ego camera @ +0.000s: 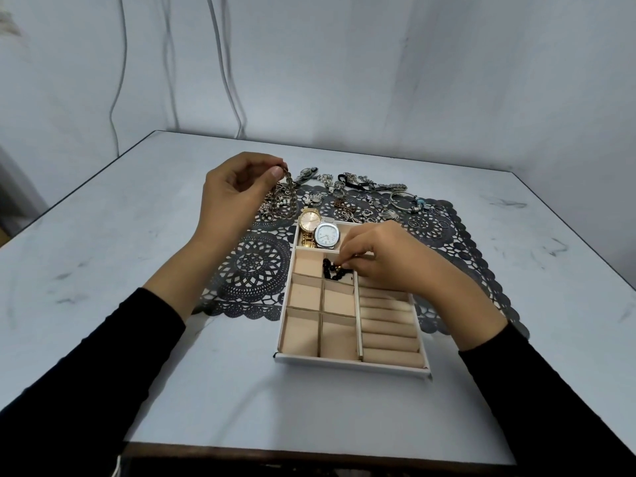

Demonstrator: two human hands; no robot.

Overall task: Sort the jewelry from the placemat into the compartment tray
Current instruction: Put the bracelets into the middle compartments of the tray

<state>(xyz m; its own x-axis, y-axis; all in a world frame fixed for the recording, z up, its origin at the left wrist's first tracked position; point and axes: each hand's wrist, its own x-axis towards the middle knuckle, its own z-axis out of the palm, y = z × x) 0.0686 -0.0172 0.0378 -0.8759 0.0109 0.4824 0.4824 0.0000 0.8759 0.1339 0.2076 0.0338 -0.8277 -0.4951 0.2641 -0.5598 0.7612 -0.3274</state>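
Black sleeves [113, 352] nearest, R hand [389, 259] palm-down pinching black beads [329, 270] in tray [351, 362], L hand [230, 197] raised, pinching bronze chain [288, 182].

a plain pale grey-white painted wall [378, 63] fills the upper half, softly and evenly lit, with faint scuffs. thin white cables [224, 63] and a thin grey cable [110, 113] hang down it behind the table. the square table with a white, grey-veined marble-look top [103, 242] has a dark edge band [275, 451].
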